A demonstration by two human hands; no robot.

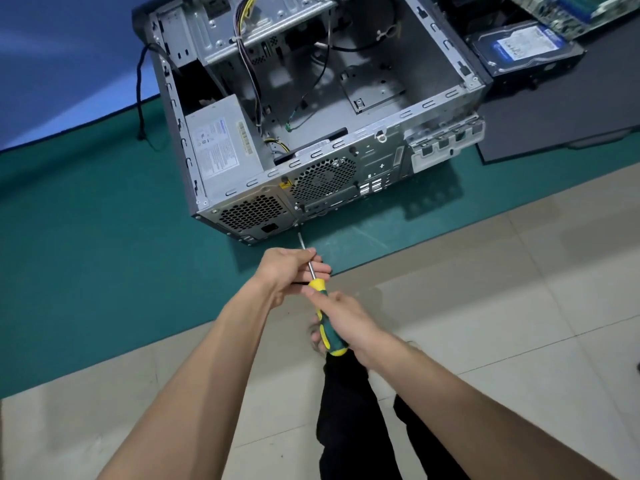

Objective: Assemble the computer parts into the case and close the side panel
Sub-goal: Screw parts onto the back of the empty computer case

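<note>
An open grey computer case point(433, 102) lies on its side on a green mat, rear panel facing me. A power supply point(221, 147) sits inside at the left, with loose cables above it. My right hand point(346, 323) grips the yellow-green handle of a screwdriver point(323, 317). Its tip meets the rear panel beside the power supply grille. My left hand point(291, 268) pinches the metal shaft just ahead of the handle.
A hard drive point(519, 46) with a blue label rests on a black side panel point(554, 116) right of the case. A circuit board point(571, 12) lies at the top right. A black cable point(140, 91) trails left of the case. Tiled floor lies below.
</note>
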